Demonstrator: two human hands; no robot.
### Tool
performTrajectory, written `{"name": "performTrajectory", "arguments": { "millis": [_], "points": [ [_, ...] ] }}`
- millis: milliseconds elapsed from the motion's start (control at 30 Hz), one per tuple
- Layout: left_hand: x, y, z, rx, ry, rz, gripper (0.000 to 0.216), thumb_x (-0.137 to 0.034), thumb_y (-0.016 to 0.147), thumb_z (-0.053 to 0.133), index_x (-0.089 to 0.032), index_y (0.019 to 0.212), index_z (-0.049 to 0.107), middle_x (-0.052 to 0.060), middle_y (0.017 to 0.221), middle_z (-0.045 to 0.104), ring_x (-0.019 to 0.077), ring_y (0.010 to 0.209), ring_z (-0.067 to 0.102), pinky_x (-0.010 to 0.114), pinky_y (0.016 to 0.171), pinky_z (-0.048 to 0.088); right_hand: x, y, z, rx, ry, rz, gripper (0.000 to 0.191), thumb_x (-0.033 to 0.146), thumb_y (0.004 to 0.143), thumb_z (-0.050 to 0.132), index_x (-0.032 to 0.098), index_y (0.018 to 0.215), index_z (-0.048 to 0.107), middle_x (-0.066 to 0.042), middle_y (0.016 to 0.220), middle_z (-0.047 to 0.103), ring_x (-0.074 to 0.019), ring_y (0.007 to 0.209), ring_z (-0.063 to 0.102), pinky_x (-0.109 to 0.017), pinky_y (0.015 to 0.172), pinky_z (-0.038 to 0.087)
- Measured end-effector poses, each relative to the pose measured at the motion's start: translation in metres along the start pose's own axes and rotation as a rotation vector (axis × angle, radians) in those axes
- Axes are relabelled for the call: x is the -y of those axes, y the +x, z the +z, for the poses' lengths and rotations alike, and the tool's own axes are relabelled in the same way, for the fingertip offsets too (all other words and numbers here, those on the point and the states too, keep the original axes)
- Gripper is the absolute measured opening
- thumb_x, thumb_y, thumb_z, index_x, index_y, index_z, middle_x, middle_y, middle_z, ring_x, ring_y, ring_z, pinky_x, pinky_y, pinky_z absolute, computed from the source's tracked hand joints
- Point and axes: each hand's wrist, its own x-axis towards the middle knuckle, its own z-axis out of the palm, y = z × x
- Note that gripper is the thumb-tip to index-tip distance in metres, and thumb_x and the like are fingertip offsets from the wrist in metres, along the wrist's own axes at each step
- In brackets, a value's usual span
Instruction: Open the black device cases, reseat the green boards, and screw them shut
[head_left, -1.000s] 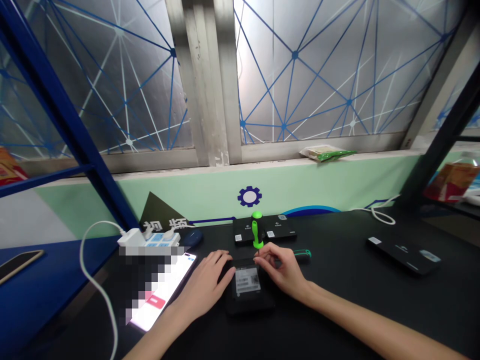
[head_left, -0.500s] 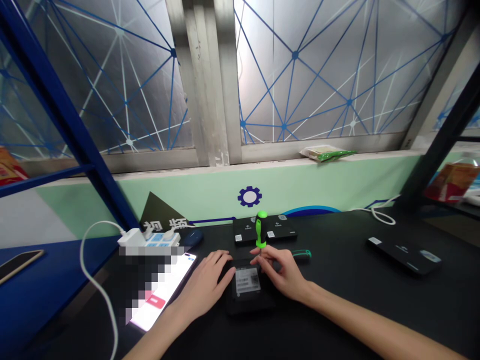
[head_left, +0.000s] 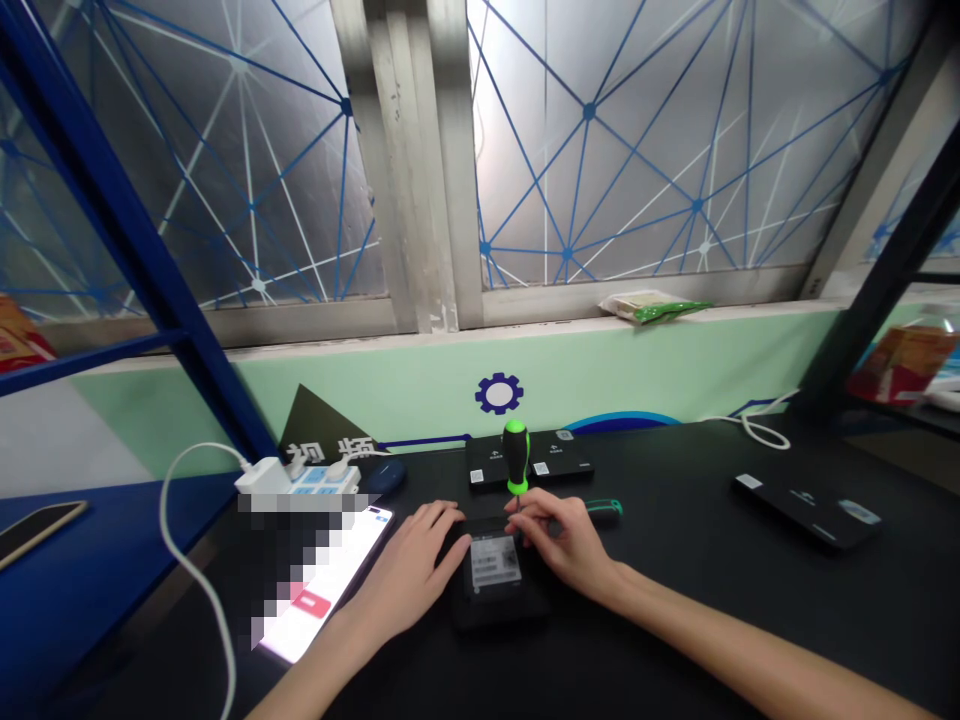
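Note:
A flat black box-shaped device (head_left: 499, 600) with a white printed label (head_left: 495, 561) lies on the black table in front of me. My left hand (head_left: 420, 555) rests at its left side, fingers stretched out and thumb on the edge near the label. A screwdriver (head_left: 517, 455) with a black and bright green handle stands nearly upright over the device's far right corner. Low on its shaft, the fingers of my right hand (head_left: 562, 540) are pinched together. The screwdriver's tip is hidden behind those fingers.
Behind the device lie two black boxes (head_left: 566, 462); a third black box (head_left: 806, 508) lies at right. A dark tool handle with green trim (head_left: 604, 512) pokes out beyond my right hand. At left are a lit phone (head_left: 330, 590), a power strip (head_left: 322, 485) and a dark mouse (head_left: 386, 476).
The screwdriver's handle has turned and shifted slightly left, showing more black on its side. My right fingers have moved a little on the shaft. My left hand stays put.

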Motion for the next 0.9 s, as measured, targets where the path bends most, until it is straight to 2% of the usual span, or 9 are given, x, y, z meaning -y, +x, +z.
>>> {"name": "performTrajectory", "arguments": {
  "millis": [267,600,767,900],
  "points": [
    [0.0,-0.001,0.001,0.002,0.014,-0.007,0.035,-0.046,0.105,0.037,-0.024,0.121,0.06,0.007,0.129,0.061,0.0265,0.12,0.057,0.042,0.099,0.047,0.003,0.002,0.002,-0.042,-0.004,0.013,0.02,0.036,0.097,0.058,0.019,0.087,0.062,-0.004,0.071,0.073,-0.0143,0.054,0.06,-0.024,0.054,0.045],
    [0.003,-0.001,0.003,0.004,0.008,0.0,0.035,-0.046,0.106,0.037,-0.024,0.122,0.059,0.008,0.13,0.06,0.0265,0.121,0.055,0.042,0.1,0.045,-0.008,0.002,0.004,-0.07,-0.038,0.011,0.025,0.04,0.094,0.062,0.02,0.08,0.06,-0.003,0.07,0.071,-0.0122,0.05,0.055,-0.023,0.051,0.043],
    [0.004,-0.002,0.004,0.009,0.006,-0.007,0.037,-0.047,0.106,0.036,-0.024,0.123,0.059,0.008,0.13,0.059,0.0271,0.121,0.055,0.043,0.1,0.045,-0.01,0.001,0.005,-0.076,-0.069,0.016,0.023,0.039,0.094,0.063,0.02,0.082,0.059,-0.001,0.068,0.068,-0.0117,0.049,0.05,-0.024,0.051,0.042],
    [0.004,-0.001,0.003,0.002,0.008,-0.008,0.038,-0.049,0.105,0.036,-0.025,0.123,0.059,0.008,0.131,0.06,0.027,0.121,0.056,0.042,0.1,0.046,-0.004,0.0,0.004,-0.059,-0.059,0.004,0.021,0.038,0.097,0.056,0.019,0.09,0.062,-0.001,0.067,0.066,-0.0124,0.051,0.052,-0.023,0.052,0.043]
  ]
}}
